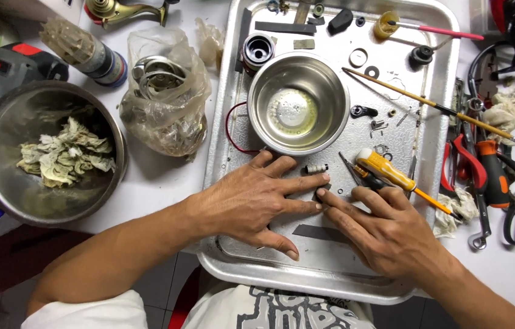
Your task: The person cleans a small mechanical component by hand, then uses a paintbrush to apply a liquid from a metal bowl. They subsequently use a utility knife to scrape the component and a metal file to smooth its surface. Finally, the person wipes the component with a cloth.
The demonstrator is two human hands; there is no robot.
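— What are the two hands doing over that metal tray (224, 122)?

— The left hand (257, 198) lies flat on the tray floor, fingers (297, 183) spread and straight, holding nothing. The right hand (385, 231) comes in from the other side, its fingers close together, index tip meeting the left fingertips over a small dark part (320, 194) that both seem to pin or pinch (it is too small to say which).

— Why so low and flat?

— Probably to keep the tiny piece from skating on the smooth metal; that is a judgement, not something visible.

— And around the fingers?

— Just beyond the left fingertips lies a small silver cylinder (316, 168); above the right fingers rests a yellow-handled screwdriver (391, 173). Farther past both stands a steel bowl (298, 102) holding a little clear liquid. Under the right fingers a flat dark strip (318, 232) lies on the tray.

— Off the tray?

— On the bench, well left of the left hand, a larger bowl of crumpled rags (63, 152); right of the right hand, pliers (476, 170).
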